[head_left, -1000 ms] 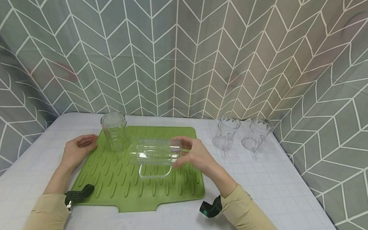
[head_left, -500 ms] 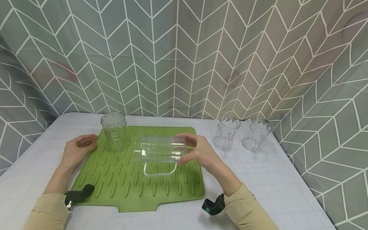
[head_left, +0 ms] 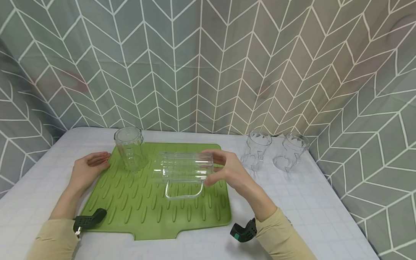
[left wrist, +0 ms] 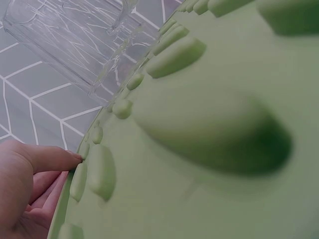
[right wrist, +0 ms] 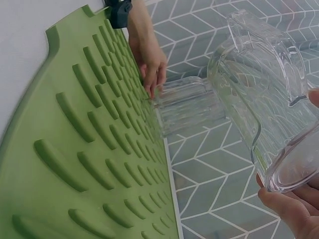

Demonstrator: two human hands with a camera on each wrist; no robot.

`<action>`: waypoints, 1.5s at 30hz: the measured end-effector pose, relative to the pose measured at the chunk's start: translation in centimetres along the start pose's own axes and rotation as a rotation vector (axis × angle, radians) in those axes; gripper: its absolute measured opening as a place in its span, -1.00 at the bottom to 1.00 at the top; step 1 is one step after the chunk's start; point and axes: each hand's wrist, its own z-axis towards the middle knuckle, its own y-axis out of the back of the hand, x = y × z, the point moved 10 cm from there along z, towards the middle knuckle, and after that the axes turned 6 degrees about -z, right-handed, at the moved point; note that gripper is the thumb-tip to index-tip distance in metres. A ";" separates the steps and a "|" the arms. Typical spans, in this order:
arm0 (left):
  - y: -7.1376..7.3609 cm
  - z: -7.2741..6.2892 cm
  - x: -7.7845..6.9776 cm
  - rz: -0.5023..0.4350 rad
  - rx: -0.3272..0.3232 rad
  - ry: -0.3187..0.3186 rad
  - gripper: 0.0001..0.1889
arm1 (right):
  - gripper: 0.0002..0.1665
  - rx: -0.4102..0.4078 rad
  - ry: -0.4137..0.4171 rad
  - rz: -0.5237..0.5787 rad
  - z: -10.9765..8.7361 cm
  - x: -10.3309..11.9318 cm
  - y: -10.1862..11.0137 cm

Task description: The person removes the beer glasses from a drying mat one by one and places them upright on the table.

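Note:
A clear mug [head_left: 182,168] lies sideways in the air over the green ribbed mat [head_left: 150,214], its handle [head_left: 183,197] toward the front. My right hand [head_left: 228,171] grips the mug's right end between thumb and fingers; in the right wrist view a gap separates the mug [right wrist: 259,84] from the mat. Another clear mug [head_left: 129,150] stands upright on the mat's back left. At the mat's left edge rests my left hand [head_left: 89,170], fingers loosely bent. In the left wrist view its thumb [left wrist: 55,158] touches the mat's edge.
Two more clear mugs, one [head_left: 256,151] beside the other [head_left: 289,152], stand upright on the white table [head_left: 328,230] at the back right. A patterned curtain [head_left: 210,69] hangs behind the table and at both sides.
My right hand has shifted slightly right and back with the mug. The left hand and the standing mugs have stayed in place.

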 end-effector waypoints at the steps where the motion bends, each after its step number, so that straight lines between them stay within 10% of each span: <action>1: 0.0 0.0 0.0 0.000 0.000 0.002 -0.45 | -0.07 0.001 0.001 0.000 0.0 0.0 0.0; 27: 0.7 0.2 -1.3 -0.042 -0.028 -0.017 -0.50 | -0.03 0.002 0.013 -0.009 -0.1 0.1 0.2; 45: 4.0 -0.2 -6.8 -0.229 -0.117 -0.117 -0.52 | -0.05 0.002 0.015 -0.002 -0.1 0.1 0.5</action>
